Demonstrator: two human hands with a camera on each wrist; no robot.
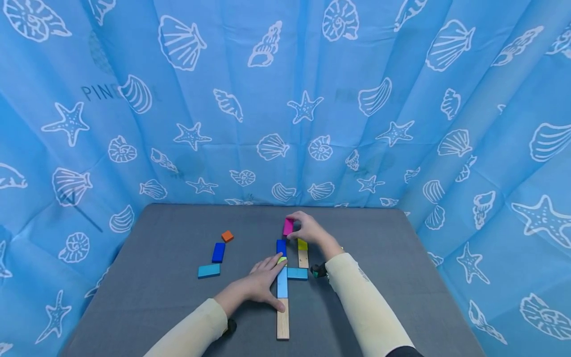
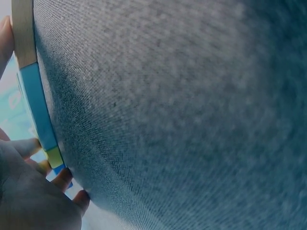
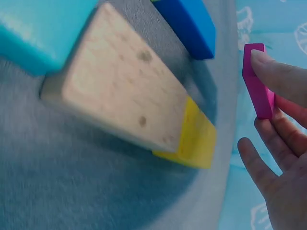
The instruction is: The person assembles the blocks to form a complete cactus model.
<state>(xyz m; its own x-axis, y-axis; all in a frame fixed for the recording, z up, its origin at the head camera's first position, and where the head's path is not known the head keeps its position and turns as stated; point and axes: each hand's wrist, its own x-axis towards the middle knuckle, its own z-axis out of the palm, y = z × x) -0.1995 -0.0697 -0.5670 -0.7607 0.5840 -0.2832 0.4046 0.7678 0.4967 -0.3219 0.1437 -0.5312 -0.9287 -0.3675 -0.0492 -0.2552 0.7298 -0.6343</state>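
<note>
In the head view my right hand (image 1: 309,229) pinches a magenta block (image 1: 288,227) beyond the far end of a row of blocks. The right wrist view shows this magenta block (image 3: 259,91) between thumb and fingers, above the table. My left hand (image 1: 260,282) lies along the row's left side, its fingertips at the yellow-green block (image 1: 282,260) and its thumb on the near wooden block (image 1: 283,322). A light blue block (image 1: 282,283) and a dark blue block (image 1: 281,247) belong to this row. Beside it a turquoise block (image 1: 297,273), a wooden block (image 1: 303,259) and a yellow block (image 1: 303,244) form a branch.
Left on the grey table (image 1: 147,297) lie an orange block (image 1: 227,236), a dark blue block (image 1: 218,252) and a turquoise block (image 1: 208,270), apart from the row. A blue curtain (image 1: 285,124) with white shells hangs behind the table and on both sides.
</note>
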